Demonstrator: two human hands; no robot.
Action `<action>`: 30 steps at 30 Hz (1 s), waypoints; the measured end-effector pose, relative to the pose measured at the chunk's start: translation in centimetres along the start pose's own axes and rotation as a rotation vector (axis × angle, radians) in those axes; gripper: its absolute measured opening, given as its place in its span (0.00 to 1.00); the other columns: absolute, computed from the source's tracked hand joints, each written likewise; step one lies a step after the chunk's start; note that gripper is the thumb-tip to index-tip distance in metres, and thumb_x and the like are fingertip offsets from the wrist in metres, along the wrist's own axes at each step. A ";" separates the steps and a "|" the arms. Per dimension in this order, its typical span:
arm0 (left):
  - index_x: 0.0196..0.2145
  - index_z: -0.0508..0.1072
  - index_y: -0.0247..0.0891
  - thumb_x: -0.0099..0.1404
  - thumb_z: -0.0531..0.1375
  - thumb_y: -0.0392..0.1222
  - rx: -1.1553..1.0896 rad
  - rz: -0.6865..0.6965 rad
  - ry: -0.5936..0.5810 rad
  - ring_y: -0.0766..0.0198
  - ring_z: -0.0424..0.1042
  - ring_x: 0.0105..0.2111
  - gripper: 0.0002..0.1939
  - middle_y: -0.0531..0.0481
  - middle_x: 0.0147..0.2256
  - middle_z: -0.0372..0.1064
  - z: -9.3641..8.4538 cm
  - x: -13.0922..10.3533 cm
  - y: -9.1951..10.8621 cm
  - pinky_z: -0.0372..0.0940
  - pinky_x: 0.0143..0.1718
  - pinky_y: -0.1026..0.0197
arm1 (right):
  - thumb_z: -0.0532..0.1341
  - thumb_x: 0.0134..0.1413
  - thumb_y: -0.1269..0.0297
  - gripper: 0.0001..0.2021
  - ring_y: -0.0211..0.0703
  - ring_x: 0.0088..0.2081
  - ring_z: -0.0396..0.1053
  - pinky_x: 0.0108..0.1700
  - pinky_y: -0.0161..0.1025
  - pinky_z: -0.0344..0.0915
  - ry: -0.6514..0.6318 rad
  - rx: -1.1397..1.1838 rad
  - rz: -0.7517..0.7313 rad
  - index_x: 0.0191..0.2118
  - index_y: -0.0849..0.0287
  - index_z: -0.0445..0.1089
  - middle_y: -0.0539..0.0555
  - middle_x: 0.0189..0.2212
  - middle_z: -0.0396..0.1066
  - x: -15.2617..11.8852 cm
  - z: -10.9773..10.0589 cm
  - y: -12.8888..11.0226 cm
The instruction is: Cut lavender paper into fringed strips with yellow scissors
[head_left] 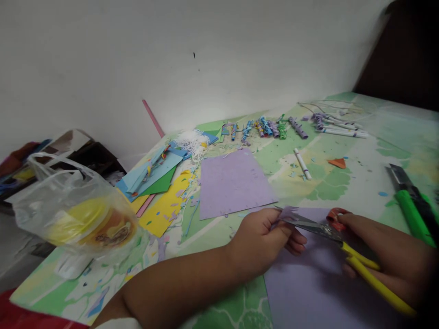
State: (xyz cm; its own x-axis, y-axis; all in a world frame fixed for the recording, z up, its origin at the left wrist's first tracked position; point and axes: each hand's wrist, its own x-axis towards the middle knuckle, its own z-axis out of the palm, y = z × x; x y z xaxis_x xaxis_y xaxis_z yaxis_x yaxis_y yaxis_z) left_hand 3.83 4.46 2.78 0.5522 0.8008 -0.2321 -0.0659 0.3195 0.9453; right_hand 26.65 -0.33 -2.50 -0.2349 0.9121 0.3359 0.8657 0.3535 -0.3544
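Note:
Pinched in my left hand is a small purple paper piece with a slit edge. My right hand grips scissors with yellow handles, and their blades reach to the purple piece by my left fingertips. A curled orange-red piece shows at my right fingers; I cannot tell exactly what it is. Beneath both hands lies a purple paper sheet, partly covered by them. Another purple sheet rests flat just beyond my left hand.
Small decorated paper rolls and white markers line the back. At left are coloured papers, white string and a plastic bag holding a yellow-lidded tub. Green-handled cutters lie at right. Paper scraps litter the tablecloth.

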 end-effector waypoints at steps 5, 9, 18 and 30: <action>0.26 0.68 0.33 0.58 0.58 0.39 0.038 -0.002 0.024 0.70 0.68 0.23 0.07 0.51 0.24 0.67 0.2 -0.1 0.2 0.66 0.30 0.63 | 0.53 0.53 0.51 0.20 0.62 0.48 0.70 0.38 0.50 0.74 -0.100 -0.074 -0.050 0.50 0.50 0.55 0.61 0.45 0.72 -0.5 0.2 0.3; 0.25 0.67 0.33 0.60 0.56 0.39 0.071 0.019 0.031 0.71 0.67 0.23 0.08 0.52 0.23 0.66 0.3 -0.4 0.3 0.65 0.30 0.64 | 0.53 0.54 0.51 0.19 0.62 0.47 0.71 0.38 0.49 0.74 -0.120 -0.075 -0.052 0.50 0.50 0.54 0.61 0.45 0.71 -0.5 0.2 0.2; 0.24 0.67 0.34 0.61 0.55 0.39 0.125 0.025 0.032 0.70 0.67 0.22 0.10 0.52 0.23 0.66 0.3 -0.6 0.5 0.66 0.30 0.64 | 0.55 0.53 0.53 0.18 0.61 0.46 0.72 0.37 0.47 0.73 -0.125 -0.036 -0.062 0.49 0.50 0.56 0.59 0.43 0.72 -0.3 0.0 0.1; 0.24 0.66 0.34 0.61 0.56 0.42 0.097 0.008 -0.030 0.72 0.66 0.21 0.11 0.53 0.22 0.65 0.1 -0.9 0.8 0.65 0.29 0.65 | 0.57 0.50 0.55 0.16 0.58 0.39 0.74 0.32 0.44 0.73 -0.117 0.018 -0.027 0.45 0.48 0.60 0.55 0.38 0.75 0.1 -0.9 0.2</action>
State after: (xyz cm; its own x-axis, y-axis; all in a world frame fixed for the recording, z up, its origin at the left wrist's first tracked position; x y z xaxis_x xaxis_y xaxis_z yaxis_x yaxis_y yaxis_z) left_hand 3.36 3.99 3.73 0.5764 0.7872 -0.2191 0.0098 0.2615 0.9652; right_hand 27.24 -0.38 -1.75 -0.3092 0.9198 0.2416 0.8505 0.3812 -0.3625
